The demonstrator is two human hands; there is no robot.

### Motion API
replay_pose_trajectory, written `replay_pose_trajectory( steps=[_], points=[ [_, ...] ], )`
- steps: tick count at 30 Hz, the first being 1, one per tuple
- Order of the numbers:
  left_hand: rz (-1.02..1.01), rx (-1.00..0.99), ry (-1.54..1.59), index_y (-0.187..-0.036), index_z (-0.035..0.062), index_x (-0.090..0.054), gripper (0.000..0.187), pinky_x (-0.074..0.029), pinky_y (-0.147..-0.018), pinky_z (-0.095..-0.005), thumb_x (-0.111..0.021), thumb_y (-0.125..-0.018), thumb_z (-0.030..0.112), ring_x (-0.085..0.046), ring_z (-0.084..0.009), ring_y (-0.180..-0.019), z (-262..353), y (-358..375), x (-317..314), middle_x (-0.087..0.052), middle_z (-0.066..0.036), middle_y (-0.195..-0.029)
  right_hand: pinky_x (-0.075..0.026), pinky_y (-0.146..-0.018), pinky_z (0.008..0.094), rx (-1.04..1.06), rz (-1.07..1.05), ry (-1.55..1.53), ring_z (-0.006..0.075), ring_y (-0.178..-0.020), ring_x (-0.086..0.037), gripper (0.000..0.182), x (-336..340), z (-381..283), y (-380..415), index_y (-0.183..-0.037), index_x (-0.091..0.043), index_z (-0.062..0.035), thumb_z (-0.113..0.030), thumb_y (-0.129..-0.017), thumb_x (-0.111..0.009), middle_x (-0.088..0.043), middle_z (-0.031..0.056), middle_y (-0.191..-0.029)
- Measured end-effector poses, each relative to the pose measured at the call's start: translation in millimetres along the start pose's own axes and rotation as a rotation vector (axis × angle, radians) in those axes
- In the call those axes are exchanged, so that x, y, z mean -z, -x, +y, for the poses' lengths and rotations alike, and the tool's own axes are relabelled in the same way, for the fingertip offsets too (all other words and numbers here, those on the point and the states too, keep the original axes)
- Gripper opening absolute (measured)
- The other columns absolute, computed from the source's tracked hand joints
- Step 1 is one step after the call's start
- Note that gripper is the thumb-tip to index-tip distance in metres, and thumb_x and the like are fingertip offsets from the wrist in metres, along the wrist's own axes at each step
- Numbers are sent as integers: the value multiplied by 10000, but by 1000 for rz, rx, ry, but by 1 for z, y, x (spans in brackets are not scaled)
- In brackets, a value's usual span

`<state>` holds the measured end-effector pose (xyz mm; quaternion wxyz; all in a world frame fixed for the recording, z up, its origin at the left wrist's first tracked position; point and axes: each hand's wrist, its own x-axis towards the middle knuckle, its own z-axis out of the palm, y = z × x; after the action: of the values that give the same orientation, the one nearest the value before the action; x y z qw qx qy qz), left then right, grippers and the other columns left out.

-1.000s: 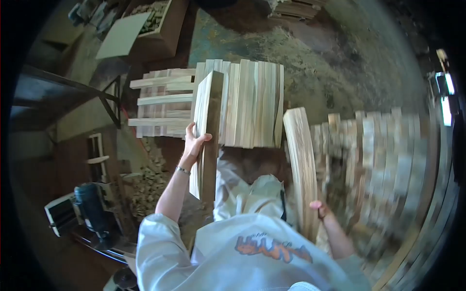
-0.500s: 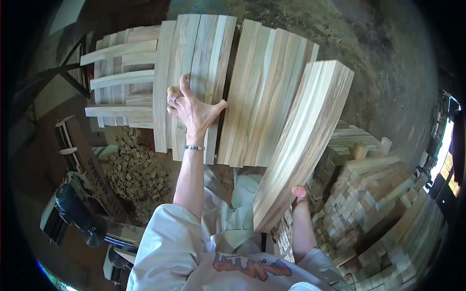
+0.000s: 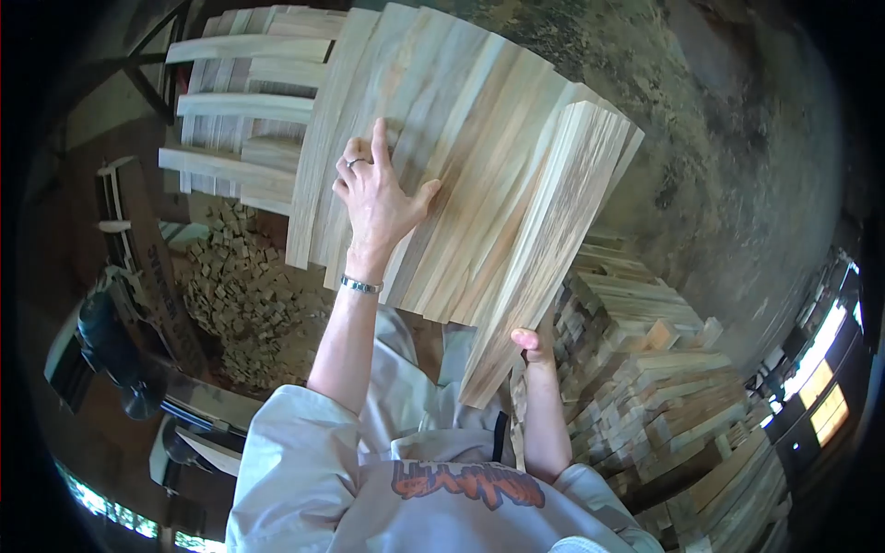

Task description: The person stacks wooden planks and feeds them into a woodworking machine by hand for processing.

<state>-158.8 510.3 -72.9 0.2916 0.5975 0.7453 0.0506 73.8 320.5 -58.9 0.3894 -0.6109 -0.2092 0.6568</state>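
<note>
Long pale wooden strips (image 3: 461, 138) lie side by side, forming a broad panel in front of me. On the panel's left part rests my left hand (image 3: 383, 203), fingers and thumb spread, with a ring and a metal wristband. A separate group of wooden strips (image 3: 558, 226) slants along the panel's right side, partly covering it. My right hand (image 3: 537, 348) grips this group near its lower end; the thumb shows on top, while the other fingers are hidden beneath.
Crosswise strips (image 3: 244, 106) lie on more boards at the upper left. Small wood offcuts (image 3: 249, 304) are heaped below them. A machine with a dark blue motor (image 3: 106, 327) stands at lower left. Stacked wood pieces (image 3: 645, 396) rise on the right, beside the stained floor (image 3: 719, 157).
The dark gap between the panel's two parts has closed. The strips in my right hand have come left and tilted, now overlapping the panel's right side. My left hand stays spread on the wood.
</note>
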Motion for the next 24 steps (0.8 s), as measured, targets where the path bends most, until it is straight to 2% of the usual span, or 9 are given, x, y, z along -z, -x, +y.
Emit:
replay_pose_trajectory(
  steps=[4, 7, 9, 12, 13, 18, 19, 20, 24],
  points=[
    [238, -107, 30, -1452, 62, -227, 997, -256, -1033, -552, -789, -702, 403, -301, -449, -1258, 13, 43, 20, -339, -308, -1331, -285, -1071, 423, 42, -170, 62, 282, -1306, -320, 1215, -32, -44, -18, -1453, -170, 8, -600, -575, -750, -298, 159, -1404],
    [-98, -297, 612, -1453, 10, -217, 1054, -245, -1093, -506, -797, -690, 450, -287, -448, -1315, 21, 84, 31, -323, -305, -1375, -284, -1072, 422, 17, -309, 142, 282, -1306, -322, 1211, -55, -65, -27, -1451, -180, 10, -625, -585, -741, -300, 162, -1406],
    [-561, 7, 1130, -1484, 22, -154, 1188, -225, -1132, -441, -836, -625, 479, -277, -355, -1378, 9, 91, 40, -260, -271, -1472, -284, -1073, 421, 6, -398, 192, 282, -1306, -324, 1210, -83, -72, -44, -1450, -188, 11, -643, -592, -735, -301, 165, -1407],
    [-331, -209, 1016, -1489, 10, -121, 1275, -218, -1135, -434, -860, -566, 487, -246, -347, -1391, -11, 83, 62, -236, -258, -1492, -283, -1075, 421, -35, -514, 256, 281, -1306, -326, 1208, -121, -79, -78, -1447, -198, 13, -668, -602, -727, -304, 169, -1409],
    [-285, -202, 1026, -1454, -65, -150, 1260, -235, -1119, -434, -850, -551, 466, -309, -398, -1327, -16, 75, 69, -302, -301, -1411, -283, -1075, 420, -61, -544, 274, 281, -1306, -327, 1207, -133, -78, -76, -1447, -202, 14, -677, -605, -724, -305, 170, -1410],
    [-83, -77, 964, -1453, 29, -249, 1167, -268, -1100, -471, -755, -491, 455, -355, -411, -1273, -64, 42, 89, -355, -286, -1355, -282, -1078, 419, -113, -683, 330, 281, -1307, -332, 1207, -167, -91, -96, -1443, -219, 17, -719, -622, -710, -308, 176, -1413],
    [-32, -51, 900, -1455, 40, -245, 1184, -295, -1082, -491, -756, -479, 473, -366, -412, -1258, -76, 37, 94, -360, -282, -1340, -283, -1081, 419, 104, -671, 430, 298, -1309, -347, 1172, -181, -99, -100, -1417, -286, 28, -795, -655, -625, -316, 212, -1422],
    [14, -28, 837, -1457, 50, -242, 1201, -321, -1063, -512, -757, -466, 492, -377, -412, -1243, -87, 31, 100, -365, -278, -1326, -270, -1093, 432, 511, -642, 629, 327, -1332, -329, 1144, -187, -124, -112, -1417, -293, 29, -767, -672, -639, -282, 241, -1451],
    [54, 120, 741, -1465, 73, -215, 1241, -384, -974, -575, -751, -440, 522, -402, -396, -1183, -126, 6, 107, -389, -264, -1257, -283, -1084, 512, 431, 597, 1118, 353, -1329, -307, 870, -74, -120, -126, -1386, -318, 45, -490, -815, -698, -314, 243, -1413]
  ],
)
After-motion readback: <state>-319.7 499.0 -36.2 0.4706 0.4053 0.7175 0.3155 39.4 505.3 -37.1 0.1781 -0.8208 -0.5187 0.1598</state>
